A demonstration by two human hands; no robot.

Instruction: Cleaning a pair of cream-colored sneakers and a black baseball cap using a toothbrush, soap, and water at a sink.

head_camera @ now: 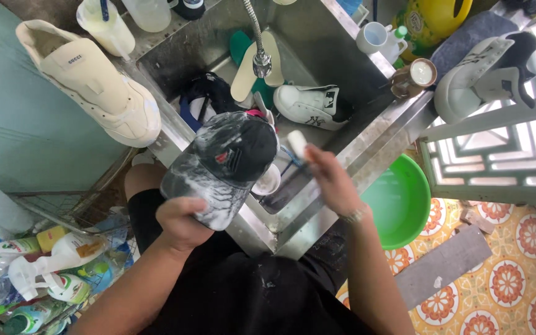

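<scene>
Left hand (181, 220): fingers clenched on the brim of a soapy black cap (224, 164), gripping from below; the crown points away from the person.
Right hand (330, 180): fingers wrapped round the handle of a brush (297, 144), whose white head is just beside the cap's right side.
Cap: held above the near edge of the steel sink (317, 37), streaked with white foam.
Sink: a white sneaker (311, 105) and insoles (252, 68) lie under the tap (260, 59).
Left rim: a cream sneaker (94, 80) rests there.
Floor, right: a green basin (404, 201).
</scene>
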